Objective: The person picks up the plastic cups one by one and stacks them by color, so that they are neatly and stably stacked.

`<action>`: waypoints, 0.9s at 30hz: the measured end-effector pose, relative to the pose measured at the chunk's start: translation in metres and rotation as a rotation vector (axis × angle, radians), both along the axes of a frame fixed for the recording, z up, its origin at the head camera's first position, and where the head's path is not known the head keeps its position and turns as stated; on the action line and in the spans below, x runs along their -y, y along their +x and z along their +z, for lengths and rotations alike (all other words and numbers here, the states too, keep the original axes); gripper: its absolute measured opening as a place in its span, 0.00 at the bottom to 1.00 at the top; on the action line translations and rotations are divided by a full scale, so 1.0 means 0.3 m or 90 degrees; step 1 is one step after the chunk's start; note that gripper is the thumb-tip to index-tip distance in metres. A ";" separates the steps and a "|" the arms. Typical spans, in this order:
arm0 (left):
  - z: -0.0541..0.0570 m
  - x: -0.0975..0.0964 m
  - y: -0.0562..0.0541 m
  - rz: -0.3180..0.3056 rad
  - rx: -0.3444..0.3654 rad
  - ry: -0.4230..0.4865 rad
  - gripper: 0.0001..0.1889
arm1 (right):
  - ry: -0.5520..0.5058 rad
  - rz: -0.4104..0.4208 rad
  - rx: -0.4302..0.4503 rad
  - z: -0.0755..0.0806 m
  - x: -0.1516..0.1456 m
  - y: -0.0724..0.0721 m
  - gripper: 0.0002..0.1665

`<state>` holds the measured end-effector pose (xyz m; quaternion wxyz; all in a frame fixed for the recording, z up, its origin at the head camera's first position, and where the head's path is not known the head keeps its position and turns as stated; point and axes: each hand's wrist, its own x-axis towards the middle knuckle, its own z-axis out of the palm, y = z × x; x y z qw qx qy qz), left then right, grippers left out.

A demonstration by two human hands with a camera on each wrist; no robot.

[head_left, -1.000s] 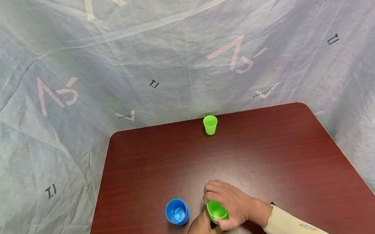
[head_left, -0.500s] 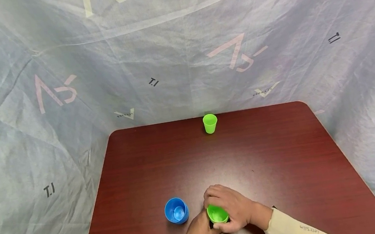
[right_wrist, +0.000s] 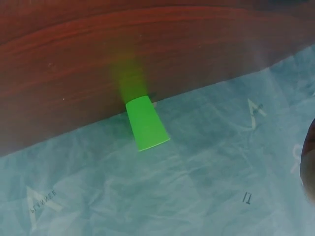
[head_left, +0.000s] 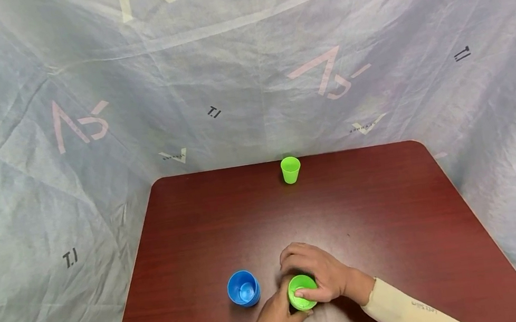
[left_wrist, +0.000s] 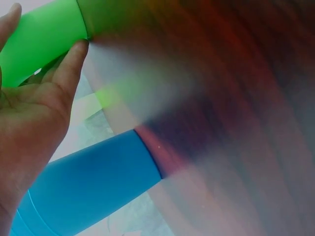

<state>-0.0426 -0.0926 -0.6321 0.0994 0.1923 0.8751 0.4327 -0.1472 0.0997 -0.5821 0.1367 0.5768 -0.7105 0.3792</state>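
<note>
Near the front edge in the head view, a green cup (head_left: 309,304) stands mouth up. My left hand (head_left: 273,318) curls round its near left side; the left wrist view has the thumb and fingers about the green cup (left_wrist: 47,37). My right hand (head_left: 321,273) is over the cup from the right, its thumb laid across the mouth. The right fingers arch past the far rim, with a dark gap showing between. Just left of the left hand is a stack of blue cups (head_left: 244,289), whose side fills the lower left wrist view.
Another green cup (head_left: 290,170) stands alone at the far edge of the reddish-brown table (head_left: 198,221). Grey printed sheeting (head_left: 248,77) hangs behind and at both sides.
The right hand's fingers have lifted away from the green cup's far rim, and its thumb has moved in over the mouth. The left hand stays round the cup.
</note>
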 end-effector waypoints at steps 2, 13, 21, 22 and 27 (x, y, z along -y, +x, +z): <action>-0.004 -0.005 -0.001 0.004 0.002 -0.006 0.40 | 0.003 -0.012 -0.002 -0.003 -0.007 -0.009 0.23; 0.015 0.003 -0.013 0.018 0.025 -0.005 0.41 | 0.013 -0.108 0.017 -0.009 -0.035 -0.047 0.17; 0.023 0.006 -0.016 0.029 0.040 -0.021 0.53 | 0.024 -0.145 0.031 -0.017 -0.052 -0.056 0.15; 0.026 0.006 -0.015 0.033 0.045 -0.024 0.53 | 0.025 -0.150 0.034 -0.019 -0.054 -0.058 0.16; 0.043 -0.001 -0.014 0.040 0.061 -0.020 0.51 | 0.028 -0.180 0.047 -0.031 -0.066 -0.073 0.16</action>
